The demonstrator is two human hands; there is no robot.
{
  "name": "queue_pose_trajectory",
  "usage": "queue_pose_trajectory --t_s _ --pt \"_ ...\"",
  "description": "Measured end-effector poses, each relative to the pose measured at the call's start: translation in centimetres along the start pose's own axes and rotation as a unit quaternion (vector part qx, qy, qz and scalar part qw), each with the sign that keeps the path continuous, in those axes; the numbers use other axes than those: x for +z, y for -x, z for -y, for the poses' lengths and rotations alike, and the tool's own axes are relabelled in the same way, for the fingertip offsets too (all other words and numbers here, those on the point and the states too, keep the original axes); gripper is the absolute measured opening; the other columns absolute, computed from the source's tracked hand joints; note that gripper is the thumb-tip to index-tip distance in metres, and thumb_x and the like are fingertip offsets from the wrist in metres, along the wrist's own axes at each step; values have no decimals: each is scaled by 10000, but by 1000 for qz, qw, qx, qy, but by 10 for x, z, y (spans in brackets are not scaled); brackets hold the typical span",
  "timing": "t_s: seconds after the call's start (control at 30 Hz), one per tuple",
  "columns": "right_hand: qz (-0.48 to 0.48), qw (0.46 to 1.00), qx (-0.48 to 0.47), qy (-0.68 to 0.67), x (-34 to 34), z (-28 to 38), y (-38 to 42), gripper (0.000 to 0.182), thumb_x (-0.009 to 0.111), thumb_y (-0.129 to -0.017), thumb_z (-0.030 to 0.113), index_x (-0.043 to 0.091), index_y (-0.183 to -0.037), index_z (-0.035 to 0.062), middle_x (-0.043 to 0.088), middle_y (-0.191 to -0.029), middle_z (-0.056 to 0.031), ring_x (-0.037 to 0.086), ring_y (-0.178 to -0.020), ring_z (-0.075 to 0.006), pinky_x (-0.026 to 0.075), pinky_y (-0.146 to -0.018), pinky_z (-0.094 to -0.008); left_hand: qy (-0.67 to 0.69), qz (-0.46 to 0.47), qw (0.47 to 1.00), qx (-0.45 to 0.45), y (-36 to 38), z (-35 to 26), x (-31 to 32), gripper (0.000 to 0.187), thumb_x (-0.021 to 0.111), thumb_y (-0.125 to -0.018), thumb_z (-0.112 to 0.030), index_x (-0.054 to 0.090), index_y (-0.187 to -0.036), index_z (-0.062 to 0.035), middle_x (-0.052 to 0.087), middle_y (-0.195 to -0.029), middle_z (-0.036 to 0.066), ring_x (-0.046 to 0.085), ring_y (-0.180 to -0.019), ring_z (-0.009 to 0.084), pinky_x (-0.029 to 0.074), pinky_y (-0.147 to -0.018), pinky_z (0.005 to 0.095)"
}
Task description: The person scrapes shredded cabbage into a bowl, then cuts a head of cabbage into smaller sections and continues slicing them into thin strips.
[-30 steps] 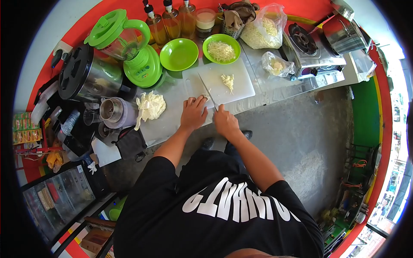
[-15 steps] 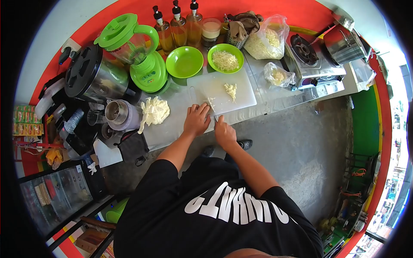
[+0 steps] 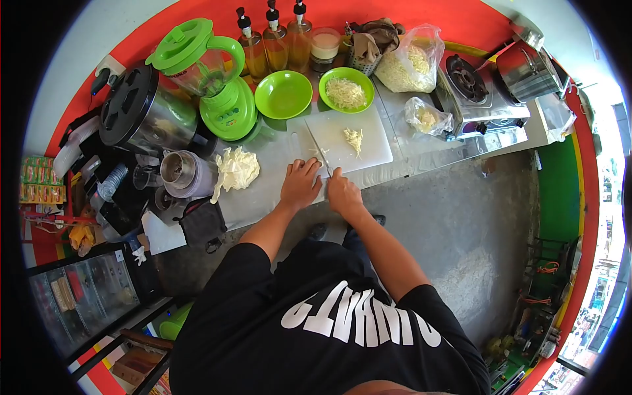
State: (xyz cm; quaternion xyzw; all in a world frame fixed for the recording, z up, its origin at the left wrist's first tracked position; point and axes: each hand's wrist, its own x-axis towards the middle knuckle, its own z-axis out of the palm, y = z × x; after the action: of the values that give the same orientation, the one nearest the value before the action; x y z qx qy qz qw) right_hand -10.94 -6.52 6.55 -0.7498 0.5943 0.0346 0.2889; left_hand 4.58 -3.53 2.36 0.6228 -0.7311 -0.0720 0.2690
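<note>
My right hand (image 3: 344, 193) is closed round the handle of a knife (image 3: 319, 146), whose blade lies across the left part of a white cutting board (image 3: 375, 135). Just left of the blade, my left hand (image 3: 301, 184) has its fingertips bent together at the board's near edge, on or beside a few pale shreds; what they press is too small to make out. A small pile of pale shreds (image 3: 353, 139) lies on the board right of the knife. Behind the board stands a green plate with more shreds (image 3: 345, 94), beside an empty green bowl (image 3: 283, 95).
A crumpled cream-coloured wrap (image 3: 236, 172) and a metal-topped jar (image 3: 186, 172) are at the left. Behind them stands a green blender (image 3: 227, 108). Pump bottles (image 3: 276, 46) line the back. A filled plastic bag (image 3: 411, 66), a smaller bag (image 3: 426, 117) and a stove (image 3: 484, 99) are at the right.
The knife blade has come into clear view, now stretched across the board beside my left fingertips. My right hand has shifted slightly and turned with it. My left hand has barely moved.
</note>
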Motion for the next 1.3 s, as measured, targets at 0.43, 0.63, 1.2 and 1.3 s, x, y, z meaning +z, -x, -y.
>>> queue_pose_trajectory --t_s 0.43,0.63,1.2,1.3 --pt "6 1000 7 -29 -5 8 7 315 482 -1059 311 430 -1149 14 701 -977 -319 683 -958 -514 534 -856 -581 11 -8 1000 -2 1 1 2 360 660 -869 -203 623 -1193 -50 596 -1274 81 537 -1117 322 416 -973 456" --pt "13 999 40 -34 9 7 15 324 490 -1060 320 435 -1149 14 703 -993 -308 687 -970 -498 537 -851 -570 9 -21 1000 13 2 4 4 350 663 -866 -198 622 -1182 -54 605 -1243 69 546 -1137 284 406 -962 447" --pt "-18 1000 24 4 3 5 2 317 509 -1050 316 445 -1115 12 718 -945 -287 705 -933 -487 564 -826 -557 4 -18 1000 1 2 3 3 311 656 -876 -187 622 -1163 -73 605 -1232 41 546 -1109 258 400 -966 441" --pt "-4 999 44 6 13 7 12 305 508 -1050 301 447 -1125 12 720 -964 -287 709 -934 -477 568 -823 -547 27 -34 999 6 2 7 6 287 664 -858 -167 629 -1123 -62 616 -1218 53 547 -1105 283 390 -964 436"
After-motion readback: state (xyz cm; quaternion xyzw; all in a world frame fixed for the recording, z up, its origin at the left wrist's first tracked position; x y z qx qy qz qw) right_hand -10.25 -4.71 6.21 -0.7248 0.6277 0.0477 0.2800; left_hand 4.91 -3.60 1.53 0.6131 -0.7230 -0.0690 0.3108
